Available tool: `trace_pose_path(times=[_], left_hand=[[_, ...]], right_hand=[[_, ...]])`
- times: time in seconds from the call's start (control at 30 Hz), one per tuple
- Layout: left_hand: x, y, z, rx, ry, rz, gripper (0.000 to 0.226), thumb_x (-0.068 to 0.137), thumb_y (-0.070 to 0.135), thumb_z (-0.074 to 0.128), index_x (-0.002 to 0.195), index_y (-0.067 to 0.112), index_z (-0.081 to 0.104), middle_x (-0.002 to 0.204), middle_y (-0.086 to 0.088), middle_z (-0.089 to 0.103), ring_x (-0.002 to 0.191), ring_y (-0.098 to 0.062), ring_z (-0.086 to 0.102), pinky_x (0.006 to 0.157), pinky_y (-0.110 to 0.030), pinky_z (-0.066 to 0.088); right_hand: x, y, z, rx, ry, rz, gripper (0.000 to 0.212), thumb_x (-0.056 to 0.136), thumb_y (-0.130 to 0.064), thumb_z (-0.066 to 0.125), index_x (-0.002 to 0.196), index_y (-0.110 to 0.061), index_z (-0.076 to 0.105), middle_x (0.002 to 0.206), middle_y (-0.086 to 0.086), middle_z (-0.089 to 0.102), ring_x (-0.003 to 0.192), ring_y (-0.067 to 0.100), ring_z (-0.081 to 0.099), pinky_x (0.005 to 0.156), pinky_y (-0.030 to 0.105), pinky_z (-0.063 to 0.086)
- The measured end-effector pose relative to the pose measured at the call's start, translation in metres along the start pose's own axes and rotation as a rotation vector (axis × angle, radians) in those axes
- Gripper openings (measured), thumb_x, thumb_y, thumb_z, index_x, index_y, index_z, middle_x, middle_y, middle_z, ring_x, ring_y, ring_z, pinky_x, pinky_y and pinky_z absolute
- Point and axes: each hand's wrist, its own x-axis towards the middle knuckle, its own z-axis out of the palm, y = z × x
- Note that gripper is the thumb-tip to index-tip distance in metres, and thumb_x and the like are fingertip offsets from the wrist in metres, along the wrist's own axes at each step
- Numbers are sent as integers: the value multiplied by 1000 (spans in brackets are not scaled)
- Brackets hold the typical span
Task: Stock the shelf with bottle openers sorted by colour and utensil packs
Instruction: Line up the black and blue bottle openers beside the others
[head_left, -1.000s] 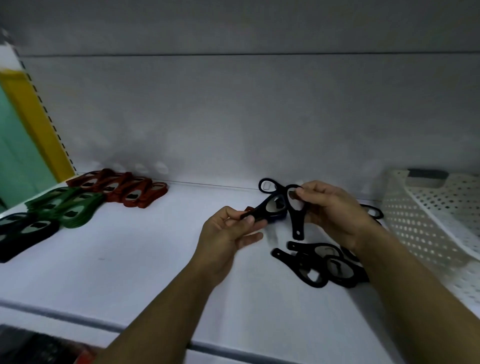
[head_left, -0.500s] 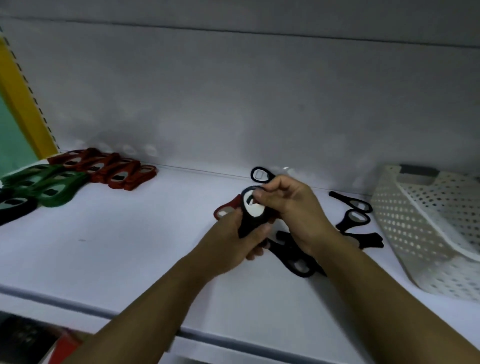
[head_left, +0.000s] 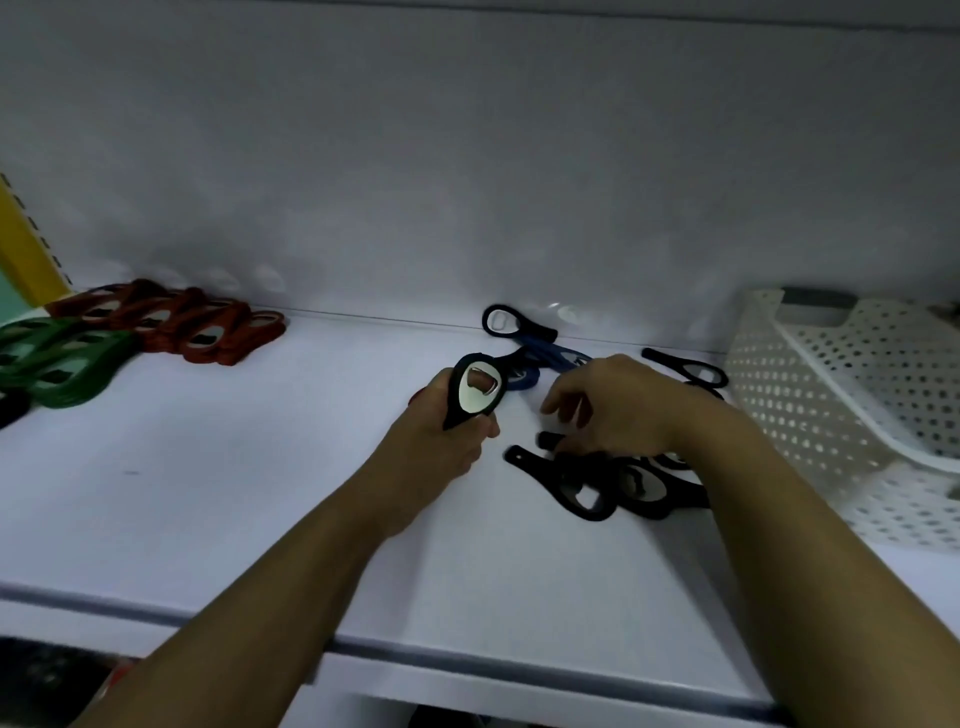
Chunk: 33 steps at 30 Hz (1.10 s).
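Your left hand (head_left: 436, 447) grips a black bottle opener (head_left: 477, 395) upright. Your right hand (head_left: 618, 410), apart from it, hangs loosely curled over the loose black openers (head_left: 597, 486), gripping nothing. Red openers (head_left: 208, 327) and green openers (head_left: 62, 364) lie well left of your left hand. A white basket (head_left: 831, 405) sits just right of your right.

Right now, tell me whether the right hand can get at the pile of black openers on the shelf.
Probably yes. The right hand hangs just above the black openers, apparently empty, with nothing between. The left hand grips another opener off to the side, and the basket stands clear.
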Motion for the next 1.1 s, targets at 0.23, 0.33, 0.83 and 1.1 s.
trace_pose_path(times=[0.23,0.33,0.83,1.1], left_hand=[[-2,5,-1,-58,-41,0,8,100,14,46,100,16,55,73,-1,55,48,-8,33,46,-19,28],[-1,3,-1,-53,20,-14,16,104,21,38,101,14,52,73,0,56,48,-10,33,46,-20,29],[1,10,-8,-413,-27,-126,45,96,54,32,95,19,60,76,-4,54,62,-13,47,57,-27,35],[2,10,-7,-325,116,-116,18,101,8,39,107,3,54,74,-5,63,54,-16,55,51,-25,43]], right_hand=[[5,-14,9,5,37,-63,38,88,-17,67,124,-26,60,89,-15,54,87,8,54,68,14,38],[7,-15,9,-55,158,-115,32,92,-17,59,123,-25,63,98,-10,48,90,10,49,74,19,35],[5,-67,35,4,685,-660,15,75,-12,73,89,-15,73,90,-1,64,72,20,62,55,37,53],[-8,-45,4,295,528,-378,11,83,-25,75,92,-29,73,77,-20,64,70,-6,59,63,10,40]])
